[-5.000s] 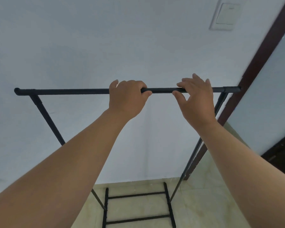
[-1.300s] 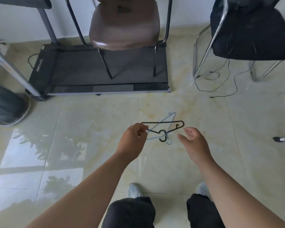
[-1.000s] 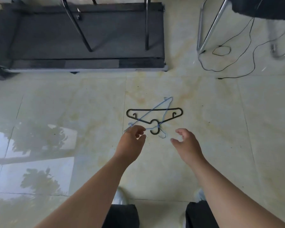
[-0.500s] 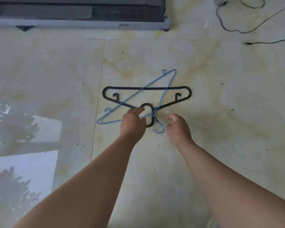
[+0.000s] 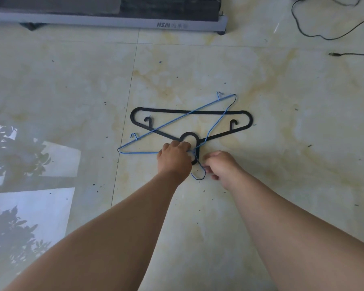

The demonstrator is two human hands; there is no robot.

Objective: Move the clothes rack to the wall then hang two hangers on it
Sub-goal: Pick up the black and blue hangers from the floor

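A black plastic hanger lies flat on the tiled floor, its hook toward me. A thin blue wire hanger lies slantwise across it. My left hand is curled over the black hanger's neck, where the two hangers cross, fingers closed on it. My right hand pinches the blue hanger's wire hook just right of that. Both hangers still rest on the floor. The clothes rack is out of view.
The grey front edge of a treadmill runs along the top. A loose black cable lies at the top right. The glossy floor mirrors a window and plants at the left.
I turned from the rack to the floor and bent down. Both hands dropped onto the hangers; the left closed on the black neck, the right on the blue hook.
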